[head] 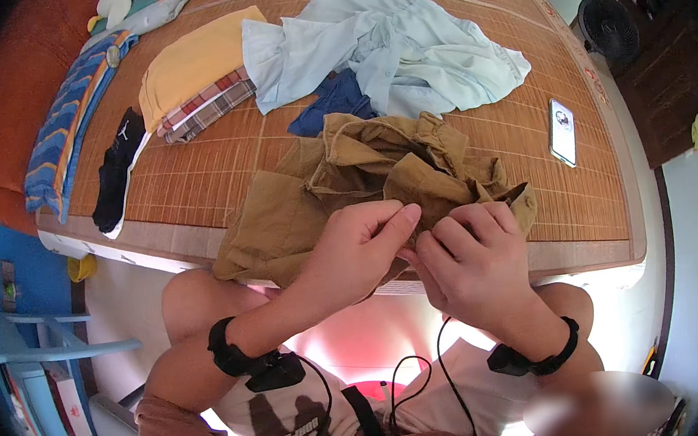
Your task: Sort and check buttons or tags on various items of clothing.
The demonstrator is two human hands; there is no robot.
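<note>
A crumpled brown cloth garment (272,219) with seams lies at the near edge of the bed, partly hanging over it. My left hand (370,235) pinches its near part between thumb and fingers. Close beside it, my right hand (471,256) grips the same garment with curled fingers. The fabric between the fingertips is mostly hidden by my hands. Just beyond the garment lie a dark blue cloth piece (337,101) and a spread pale blue garment (413,39) with a ruffled edge.
A bamboo mat (204,176) covers the bed. Left are black socks (117,166), a folded yellow garment (198,61) on plaid cloth (213,111) and a folded blue patterned towel (80,118). A phone (562,133) lies right. A fan (608,28) and blue chair (44,352) stand beyond the bed.
</note>
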